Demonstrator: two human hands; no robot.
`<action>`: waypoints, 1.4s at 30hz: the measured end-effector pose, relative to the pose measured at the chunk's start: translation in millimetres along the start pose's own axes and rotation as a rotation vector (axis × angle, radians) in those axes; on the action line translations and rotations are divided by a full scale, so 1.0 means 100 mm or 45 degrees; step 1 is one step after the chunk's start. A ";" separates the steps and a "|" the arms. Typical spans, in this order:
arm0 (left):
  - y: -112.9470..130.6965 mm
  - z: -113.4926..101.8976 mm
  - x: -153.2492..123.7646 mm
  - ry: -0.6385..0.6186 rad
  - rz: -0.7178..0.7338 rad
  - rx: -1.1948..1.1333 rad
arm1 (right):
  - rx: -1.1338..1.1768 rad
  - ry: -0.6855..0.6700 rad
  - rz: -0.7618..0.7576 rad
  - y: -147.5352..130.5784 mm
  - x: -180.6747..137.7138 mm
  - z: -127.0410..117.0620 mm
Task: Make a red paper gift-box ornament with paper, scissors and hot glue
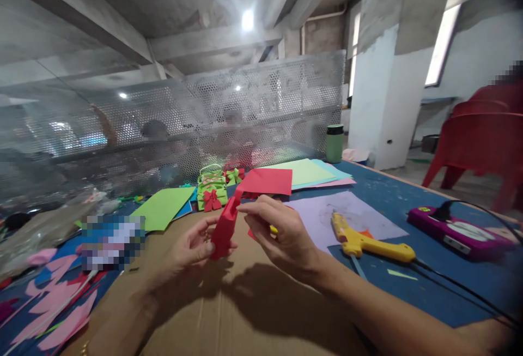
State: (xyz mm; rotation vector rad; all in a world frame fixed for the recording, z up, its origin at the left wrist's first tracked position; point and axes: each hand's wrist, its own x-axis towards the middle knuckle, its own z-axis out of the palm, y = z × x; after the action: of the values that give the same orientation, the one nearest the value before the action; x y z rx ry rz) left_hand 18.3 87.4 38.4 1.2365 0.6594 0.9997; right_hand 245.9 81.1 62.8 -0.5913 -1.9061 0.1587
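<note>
My left hand [192, 247] grips the lower part of a folded red paper piece [225, 226] held upright over a brown cardboard sheet [229, 312]. My right hand [281, 233] pinches the upper edge of the same red piece with thumb and forefinger. Something small and yellow shows under my right palm; I cannot make it out.
A yellow glue gun [368, 241] with its cord lies on a lilac sheet [347, 214] to the right. Red [269, 180], green [163, 207] and pastel paper sheets, a green paper basket [211, 188], a green cup [334, 143], a purple device [461, 233], pink cut-outs [57, 307], mesh screen behind, red chairs [486, 138].
</note>
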 end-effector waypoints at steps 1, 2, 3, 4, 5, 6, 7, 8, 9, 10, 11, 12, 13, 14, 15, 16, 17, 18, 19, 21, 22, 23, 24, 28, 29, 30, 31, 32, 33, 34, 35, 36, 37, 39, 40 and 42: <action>0.01 0.01 -0.01 0.001 -0.005 0.005 | -0.006 -0.002 0.000 0.00 0.00 0.00; 0.02 0.02 -0.02 0.006 -0.012 0.014 | -0.005 0.002 0.016 -0.01 0.00 0.00; 0.02 0.03 -0.03 0.011 -0.019 0.022 | 0.004 0.010 0.048 -0.01 0.01 0.00; 0.02 0.04 -0.04 0.014 -0.024 0.030 | 0.018 0.019 0.088 -0.01 0.02 -0.01; 0.02 0.05 -0.04 0.014 -0.023 0.034 | 0.029 0.028 0.128 -0.01 0.03 -0.01; 0.02 0.06 -0.05 0.012 -0.016 0.035 | 0.034 0.038 0.162 -0.01 0.04 -0.01; 0.02 0.06 -0.05 0.006 -0.007 0.035 | 0.036 0.048 0.191 0.00 0.04 -0.01; 0.01 0.06 -0.04 -0.007 -0.002 0.035 | 0.036 0.058 0.218 0.00 0.05 -0.01; 0.00 0.05 -0.03 -0.017 0.004 0.034 | 0.036 0.066 0.246 0.00 0.06 -0.01; -0.02 0.04 -0.02 -0.024 0.004 0.036 | 0.043 0.071 0.275 0.01 0.06 -0.01; -0.03 0.02 -0.01 -0.028 0.003 0.038 | 0.062 0.073 0.311 0.01 0.06 0.00; -0.05 0.01 0.00 -0.031 0.003 0.039 | 0.091 0.069 0.349 0.02 0.06 0.00; -0.06 0.00 0.01 -0.037 0.005 0.039 | 0.125 0.061 0.387 0.02 0.07 0.00; -0.07 -0.01 0.01 -0.044 0.010 0.038 | 0.162 0.053 0.420 0.03 0.07 0.01; -0.07 -0.02 0.02 -0.052 0.018 0.034 | 0.196 0.044 0.446 0.04 0.07 0.01; -0.07 -0.02 0.02 -0.062 0.022 0.031 | 0.226 0.040 0.462 0.04 0.07 0.02; -0.06 -0.02 0.01 -0.063 0.027 0.027 | 0.251 0.046 0.467 0.05 0.06 0.02; -0.05 -0.01 0.00 -0.057 0.024 0.027 | 0.275 0.063 0.465 0.05 0.06 0.02; -0.04 0.00 0.00 -0.046 0.019 0.032 | 0.298 0.086 0.460 0.05 0.06 0.03; -0.01 0.01 -0.01 -0.030 0.007 0.046 | 0.342 0.121 0.445 0.06 0.06 0.04; -0.01 0.00 -0.01 -0.025 0.008 0.052 | 0.358 0.126 0.441 0.06 0.06 0.04; -0.02 -0.01 0.00 -0.023 0.019 0.053 | 0.368 0.118 0.445 0.06 0.06 0.05; -0.03 -0.02 0.01 -0.024 0.031 0.054 | 0.383 0.102 0.454 0.06 0.06 0.05; -0.08 -0.07 0.05 -0.059 0.082 0.062 | 0.548 0.060 0.566 0.07 0.08 0.05; -0.08 -0.07 0.05 -0.070 0.074 0.076 | 0.594 0.055 0.597 0.06 0.09 0.05; -0.07 -0.05 0.04 -0.066 0.065 0.092 | 0.631 0.049 0.626 0.06 0.10 0.04; -0.05 -0.02 0.02 -0.049 0.051 0.110 | 0.657 0.041 0.650 0.05 0.11 0.03; -0.02 0.01 0.00 -0.028 0.032 0.125 | 0.677 0.032 0.669 0.03 0.12 0.02; 0.01 0.04 -0.02 -0.006 0.010 0.135 | 0.696 0.023 0.687 0.02 0.13 0.01; 0.04 0.06 -0.05 0.010 -0.013 0.141 | 0.713 0.012 0.702 0.01 0.13 -0.01; 0.07 0.08 -0.07 0.018 -0.032 0.143 | 0.726 0.001 0.713 0.00 0.14 -0.02; 0.09 0.09 -0.08 0.014 -0.047 0.142 | 0.732 -0.005 0.720 -0.01 0.14 -0.03; 0.10 0.09 -0.09 -0.001 -0.063 0.143 | 0.732 -0.014 0.724 -0.02 0.15 -0.03; 0.12 0.07 -0.08 -0.025 -0.078 0.140 | 0.707 -0.025 0.722 -0.01 0.15 -0.03; 0.12 0.06 -0.07 -0.036 -0.079 0.137 | 0.682 -0.026 0.718 0.00 0.14 -0.03; 0.11 0.03 -0.05 -0.056 -0.086 0.122 | 0.623 -0.016 0.710 0.02 0.13 -0.02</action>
State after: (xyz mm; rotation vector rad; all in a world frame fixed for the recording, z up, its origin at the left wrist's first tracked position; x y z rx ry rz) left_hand 16.0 81.2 49.2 1.3077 0.7167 0.8915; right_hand 244.1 88.5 73.8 -0.7630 -1.5853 0.9574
